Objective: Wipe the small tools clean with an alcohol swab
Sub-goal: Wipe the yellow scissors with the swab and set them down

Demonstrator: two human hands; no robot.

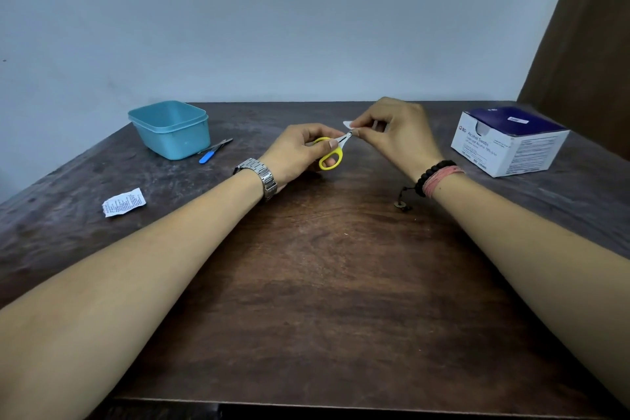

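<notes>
My left hand grips small scissors with yellow handles above the middle of the table. The short metal blades point right, toward my right hand. That hand pinches a white alcohol swab around the blade tips, and most of the swab is hidden by the fingers. A second small tool with a blue handle and a thin metal tip lies on the table to the left, beside the teal tub.
A teal plastic tub stands at the back left. A torn swab wrapper lies left of my forearm. A blue-and-white box of alcohol swabs sits at the right. The dark wooden table meets a wall behind.
</notes>
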